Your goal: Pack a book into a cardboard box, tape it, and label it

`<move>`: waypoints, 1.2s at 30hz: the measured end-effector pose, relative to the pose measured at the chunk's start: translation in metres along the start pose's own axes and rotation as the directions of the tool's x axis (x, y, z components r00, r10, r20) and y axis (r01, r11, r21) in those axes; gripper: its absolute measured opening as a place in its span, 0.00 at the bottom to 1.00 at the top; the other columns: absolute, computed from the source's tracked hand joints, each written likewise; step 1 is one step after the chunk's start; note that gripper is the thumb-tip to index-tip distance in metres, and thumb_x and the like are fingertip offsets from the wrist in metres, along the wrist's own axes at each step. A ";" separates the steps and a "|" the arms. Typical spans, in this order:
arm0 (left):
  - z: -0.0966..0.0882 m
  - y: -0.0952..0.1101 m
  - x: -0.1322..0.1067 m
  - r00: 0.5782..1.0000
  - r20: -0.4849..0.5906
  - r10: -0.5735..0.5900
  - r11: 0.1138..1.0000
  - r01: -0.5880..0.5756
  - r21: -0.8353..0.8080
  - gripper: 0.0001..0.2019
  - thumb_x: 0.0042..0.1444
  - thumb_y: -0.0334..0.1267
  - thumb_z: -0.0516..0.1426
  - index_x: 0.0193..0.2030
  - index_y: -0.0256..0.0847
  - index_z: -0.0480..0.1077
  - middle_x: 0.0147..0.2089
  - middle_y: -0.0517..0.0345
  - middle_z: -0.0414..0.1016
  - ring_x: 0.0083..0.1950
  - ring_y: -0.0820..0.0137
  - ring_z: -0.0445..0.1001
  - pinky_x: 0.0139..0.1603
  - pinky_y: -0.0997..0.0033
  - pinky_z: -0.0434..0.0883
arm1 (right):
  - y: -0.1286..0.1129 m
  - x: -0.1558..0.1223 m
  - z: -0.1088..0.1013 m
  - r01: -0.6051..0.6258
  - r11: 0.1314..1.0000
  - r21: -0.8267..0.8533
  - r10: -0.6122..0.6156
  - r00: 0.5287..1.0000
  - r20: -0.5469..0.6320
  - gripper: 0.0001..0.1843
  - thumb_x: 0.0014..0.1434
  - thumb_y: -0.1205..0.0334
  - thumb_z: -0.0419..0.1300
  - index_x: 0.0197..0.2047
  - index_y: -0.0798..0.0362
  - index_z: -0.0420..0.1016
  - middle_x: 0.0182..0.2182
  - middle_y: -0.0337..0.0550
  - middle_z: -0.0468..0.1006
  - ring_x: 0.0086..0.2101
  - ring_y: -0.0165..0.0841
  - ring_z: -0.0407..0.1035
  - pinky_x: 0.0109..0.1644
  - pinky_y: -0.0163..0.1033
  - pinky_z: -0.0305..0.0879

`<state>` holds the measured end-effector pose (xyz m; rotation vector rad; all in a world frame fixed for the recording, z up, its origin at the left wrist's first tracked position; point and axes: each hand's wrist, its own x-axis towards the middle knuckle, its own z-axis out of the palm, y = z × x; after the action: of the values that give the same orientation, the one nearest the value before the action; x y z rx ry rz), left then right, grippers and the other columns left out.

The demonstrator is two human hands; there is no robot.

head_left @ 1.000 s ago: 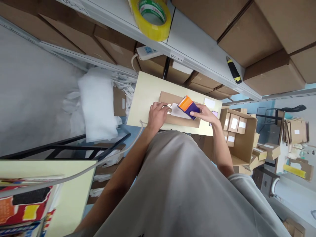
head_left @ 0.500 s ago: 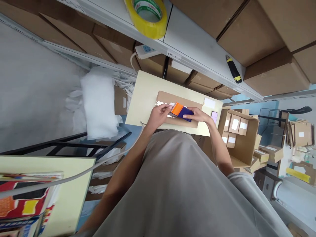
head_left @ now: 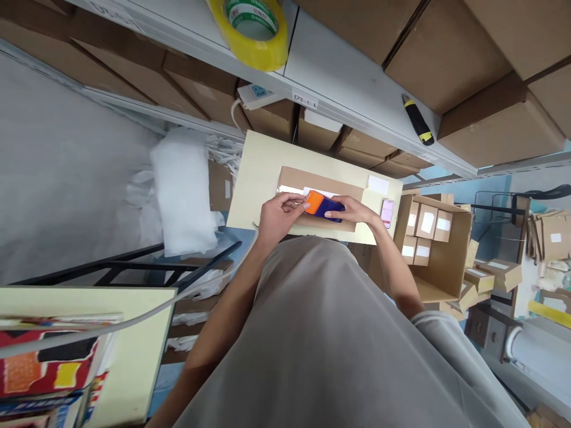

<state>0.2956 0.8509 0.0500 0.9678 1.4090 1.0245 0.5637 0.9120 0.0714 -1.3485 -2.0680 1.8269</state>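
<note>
Holding the orange-and-blue packet over the carton near the table's front edge: right hand is gripping the blue end, left hand is pinching the orange. Guessing they're adjusting it; next move's probably needing steadiness.

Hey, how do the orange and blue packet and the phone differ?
The packet is orange and dark blue; the phone shows a pinkish lit screen. The left hand and right hand hold the packet over a box; the phone lies on the table. Both look roughly rectangular.
</note>
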 end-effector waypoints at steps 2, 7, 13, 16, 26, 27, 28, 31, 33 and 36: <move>-0.001 0.000 -0.001 1.000 -0.005 -0.008 1.000 0.008 0.003 0.22 0.54 0.57 0.74 0.45 0.41 0.87 0.47 0.48 0.89 0.41 0.64 0.83 0.45 0.65 0.81 | 0.001 0.000 0.001 -0.012 1.000 0.024 0.012 1.000 -0.006 0.34 0.63 0.25 0.71 0.42 0.50 0.76 0.35 0.38 0.75 0.37 0.36 0.68 0.41 0.41 0.65; -0.002 -0.001 -0.003 0.999 -0.014 -0.040 0.999 0.040 0.001 0.20 0.57 0.58 0.71 0.43 0.42 0.85 0.44 0.49 0.90 0.44 0.60 0.85 0.50 0.62 0.83 | 0.000 -0.001 0.004 -0.017 1.000 0.021 0.017 1.000 -0.006 0.35 0.63 0.24 0.72 0.42 0.50 0.75 0.35 0.37 0.75 0.37 0.36 0.67 0.41 0.40 0.64; -0.002 -0.007 -0.005 1.000 0.006 -0.031 0.999 0.030 0.035 0.19 0.60 0.58 0.67 0.43 0.43 0.81 0.46 0.51 0.89 0.46 0.61 0.84 0.54 0.61 0.83 | 0.000 -0.004 0.012 -0.038 0.997 -0.068 0.033 0.997 -0.066 0.34 0.64 0.23 0.69 0.41 0.49 0.73 0.37 0.39 0.77 0.38 0.37 0.69 0.42 0.41 0.63; -0.005 -0.007 -0.007 1.000 0.024 -0.006 0.996 0.004 0.088 0.18 0.63 0.57 0.65 0.45 0.43 0.81 0.48 0.50 0.88 0.47 0.61 0.84 0.55 0.61 0.82 | 0.000 -0.007 0.017 -0.047 0.994 -0.102 0.036 0.994 -0.101 0.34 0.65 0.23 0.68 0.43 0.49 0.75 0.38 0.41 0.80 0.39 0.40 0.71 0.43 0.41 0.64; -0.016 0.004 -0.026 0.996 0.036 0.076 0.989 -0.080 0.121 0.29 0.72 0.62 0.60 0.65 0.43 0.80 0.50 0.48 0.88 0.53 0.58 0.87 0.59 0.58 0.83 | 0.011 -0.022 0.052 -0.071 0.953 -0.295 -0.018 0.958 -0.287 0.30 0.73 0.29 0.67 0.54 0.50 0.82 0.48 0.53 0.87 0.47 0.50 0.81 0.58 0.51 0.76; -0.016 0.005 -0.028 0.996 0.012 0.088 0.987 -0.089 0.132 0.30 0.72 0.62 0.61 0.70 0.42 0.78 0.51 0.48 0.88 0.54 0.58 0.87 0.60 0.58 0.83 | 0.014 -0.022 0.060 -0.068 0.941 -0.330 -0.041 0.949 -0.314 0.29 0.73 0.30 0.68 0.53 0.51 0.82 0.49 0.55 0.87 0.49 0.51 0.81 0.60 0.52 0.77; -0.016 0.006 -0.029 0.995 -0.005 0.103 0.984 -0.101 0.145 0.32 0.72 0.61 0.60 0.72 0.42 0.76 0.54 0.47 0.88 0.56 0.57 0.87 0.62 0.58 0.83 | 0.018 -0.024 0.068 -0.064 0.928 -0.367 -0.070 0.937 -0.341 0.29 0.73 0.31 0.68 0.52 0.51 0.82 0.49 0.57 0.87 0.50 0.51 0.81 0.62 0.54 0.77; -0.016 0.005 -0.026 0.987 0.010 0.162 0.970 -0.161 0.183 0.31 0.75 0.62 0.57 0.72 0.42 0.77 0.67 0.42 0.85 0.68 0.54 0.83 0.72 0.53 0.79 | 0.025 -0.030 0.091 -0.047 0.877 -0.478 -0.188 0.883 -0.430 0.26 0.75 0.34 0.68 0.51 0.51 0.82 0.47 0.58 0.87 0.53 0.53 0.81 0.67 0.60 0.76; -0.015 0.004 -0.021 0.980 0.057 0.189 0.964 -0.196 0.180 0.31 0.76 0.64 0.55 0.71 0.43 0.79 0.72 0.42 0.81 0.75 0.52 0.79 0.79 0.51 0.74 | 0.024 -0.036 0.100 -0.013 0.836 -0.548 -0.301 0.825 -0.478 0.24 0.76 0.36 0.66 0.53 0.51 0.81 0.45 0.57 0.86 0.52 0.54 0.80 0.68 0.63 0.76; -0.013 0.012 -0.018 0.977 0.072 0.199 0.968 -0.207 0.139 0.31 0.76 0.66 0.54 0.69 0.47 0.80 0.72 0.44 0.82 0.75 0.52 0.79 0.80 0.49 0.73 | 0.016 -0.046 0.100 0.025 0.771 -0.637 -0.448 0.732 -0.514 0.22 0.78 0.39 0.63 0.55 0.50 0.81 0.43 0.54 0.85 0.47 0.52 0.80 0.66 0.65 0.76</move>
<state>0.2844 0.8363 0.0668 1.2606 1.3723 1.0443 0.5439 0.8042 0.0510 -1.4157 -2.2933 0.4411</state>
